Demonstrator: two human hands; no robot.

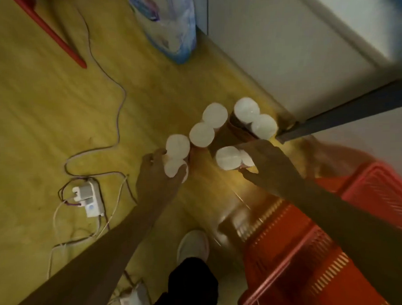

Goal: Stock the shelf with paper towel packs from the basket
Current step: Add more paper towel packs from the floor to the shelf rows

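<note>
Yellow floor point(45, 107); both hands point(161, 174) point(267, 166) grip paper towel packs point(176, 156).

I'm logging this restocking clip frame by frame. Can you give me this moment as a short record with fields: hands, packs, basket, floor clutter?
left hand: grips a two-roll paper towel pack at the left of the group
right hand: grips another two-roll pack
other packs: two more standing upright, the middle pack and the far pack
basket: red basket at lower right, contents blurred
shelf: white panel at upper right
floor clutter: power strip with cables, bagged goods
</note>
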